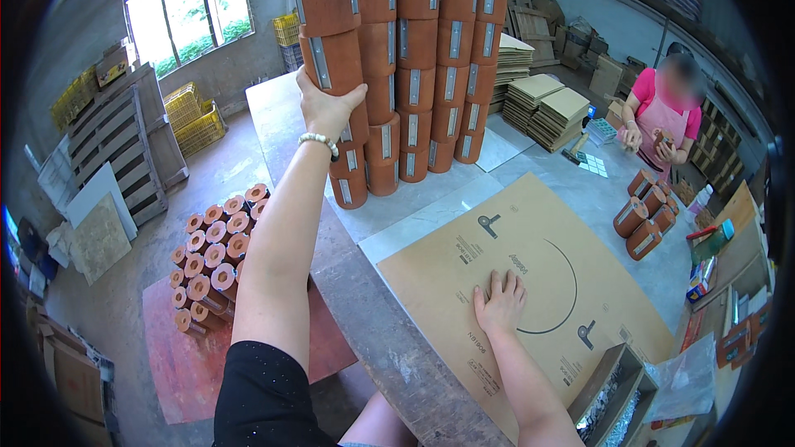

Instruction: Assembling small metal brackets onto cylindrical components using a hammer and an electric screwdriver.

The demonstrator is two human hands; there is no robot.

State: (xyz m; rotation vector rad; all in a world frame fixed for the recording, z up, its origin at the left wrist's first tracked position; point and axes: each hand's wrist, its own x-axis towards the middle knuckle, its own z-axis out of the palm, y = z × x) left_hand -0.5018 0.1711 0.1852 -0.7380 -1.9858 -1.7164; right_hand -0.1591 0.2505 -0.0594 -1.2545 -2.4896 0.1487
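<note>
Several columns of stacked terracotta-coloured cylinders point(418, 41), with grey strips on their sides, rise at the far edge of the table. My left hand point(330, 108), wearing a beaded bracelet, reaches out to the front left column. Its thumb and fingers spread around a terracotta cylinder point(335, 60) below the top one; the fingertips are partly hidden. My right hand point(500, 302) lies flat, fingers stretched, on a large brown cardboard sheet point(422, 269) printed with dark marks and a big curved line. Nothing is in that hand.
Shorter terracotta cylinders point(217, 255) stand grouped on a reddish board point(166, 356) at the lower left. Across the table point(609, 199), a person in a pink apron point(662, 124) handles a brown piece. Flat cardboard point(546, 108) is stacked behind; a divided box point(617, 397) sits near right.
</note>
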